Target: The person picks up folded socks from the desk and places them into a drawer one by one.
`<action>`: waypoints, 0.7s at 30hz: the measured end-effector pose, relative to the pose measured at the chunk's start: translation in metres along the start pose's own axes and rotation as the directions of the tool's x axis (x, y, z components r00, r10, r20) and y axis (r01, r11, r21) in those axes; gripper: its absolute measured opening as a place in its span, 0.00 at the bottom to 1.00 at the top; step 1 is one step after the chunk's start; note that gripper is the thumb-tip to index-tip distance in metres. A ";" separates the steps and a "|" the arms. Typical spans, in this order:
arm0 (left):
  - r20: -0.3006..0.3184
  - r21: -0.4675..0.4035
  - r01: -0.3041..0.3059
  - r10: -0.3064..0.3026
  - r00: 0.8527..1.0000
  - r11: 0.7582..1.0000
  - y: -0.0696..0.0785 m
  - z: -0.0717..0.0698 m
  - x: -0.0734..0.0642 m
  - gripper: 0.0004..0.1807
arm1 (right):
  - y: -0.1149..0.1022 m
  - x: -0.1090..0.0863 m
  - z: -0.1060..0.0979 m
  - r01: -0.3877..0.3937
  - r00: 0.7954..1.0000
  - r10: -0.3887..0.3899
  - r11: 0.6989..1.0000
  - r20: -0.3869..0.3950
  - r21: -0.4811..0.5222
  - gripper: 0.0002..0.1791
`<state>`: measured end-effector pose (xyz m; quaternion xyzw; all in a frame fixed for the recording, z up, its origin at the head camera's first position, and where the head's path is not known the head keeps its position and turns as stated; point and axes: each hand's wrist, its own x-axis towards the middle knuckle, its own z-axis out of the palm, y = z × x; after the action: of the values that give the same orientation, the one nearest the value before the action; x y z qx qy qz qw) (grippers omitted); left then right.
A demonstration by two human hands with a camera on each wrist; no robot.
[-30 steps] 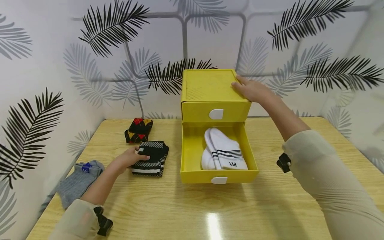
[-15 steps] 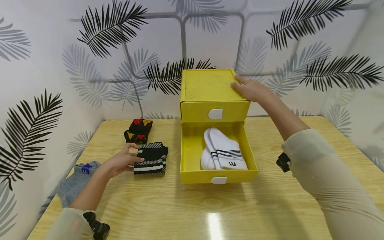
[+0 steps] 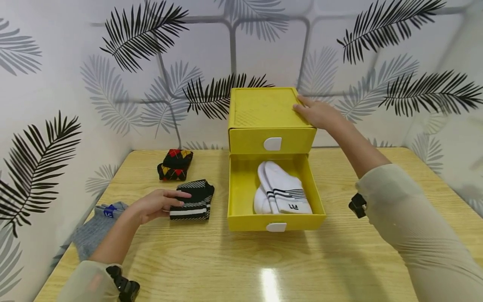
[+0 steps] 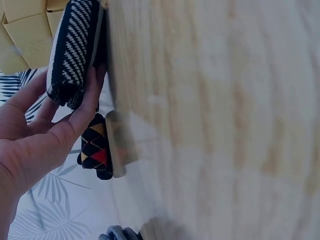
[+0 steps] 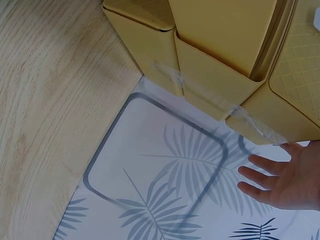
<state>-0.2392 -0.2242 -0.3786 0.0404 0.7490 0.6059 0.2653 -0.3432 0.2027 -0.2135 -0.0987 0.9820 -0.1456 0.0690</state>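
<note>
My left hand (image 3: 156, 205) creeps farther over the black-and-white socks (image 3: 197, 202)!

Half a second ago my fingertips sit back at the left edge; now they stretch well across the top. I pinch the bundle, fingers above, another digit underneath in the wrist view. It's just left of the yellow drawer unit (image 3: 264, 109). My right hand (image 3: 318, 114) hasn't budged, fingers extended on the unit's top right edge.

Textures now: knitted fabric, slanting white flecks on black, folded into a thick pad. The unit is boxy, smooth, with a crosshatched patch on top; plump white socks (image 3: 286, 191) lie in its pulled-out lower drawer (image 3: 241, 184).

And the bundle's direction? Its white stripe runs sideways, one end towards the unit; it's so nearly square I can't tell the long axis.
</note>
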 end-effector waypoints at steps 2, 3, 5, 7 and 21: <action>0.024 -0.003 -0.009 0.009 1.000 1.000 0.002 0.001 0.000 0.25 | 0.000 0.000 0.000 -0.002 1.000 0.002 1.000 0.002 0.000 0.36; 0.030 -0.002 -0.012 0.012 0.999 1.000 0.003 0.002 -0.001 0.25 | 0.001 0.000 0.000 -0.002 1.000 0.002 1.000 0.002 0.000 0.36; 0.033 0.004 -0.017 0.017 0.999 1.000 0.006 0.005 -0.003 0.26 | 0.001 0.000 0.000 -0.001 1.000 0.001 1.000 0.000 0.001 0.36; 0.029 0.010 -0.023 0.023 0.999 1.000 0.010 0.007 -0.006 0.26 | 0.001 0.000 0.000 -0.002 1.000 0.002 1.000 -0.001 0.001 0.36; 0.028 0.030 -0.143 0.142 0.989 0.989 0.052 0.023 -0.036 0.26 | 0.001 0.000 0.001 -0.005 1.000 0.005 1.000 -0.018 0.000 0.35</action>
<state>-0.2122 -0.2042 -0.3211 0.1057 0.7502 0.6108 0.2303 -0.3430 0.2033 -0.2148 -0.0949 0.9828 -0.1464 0.0605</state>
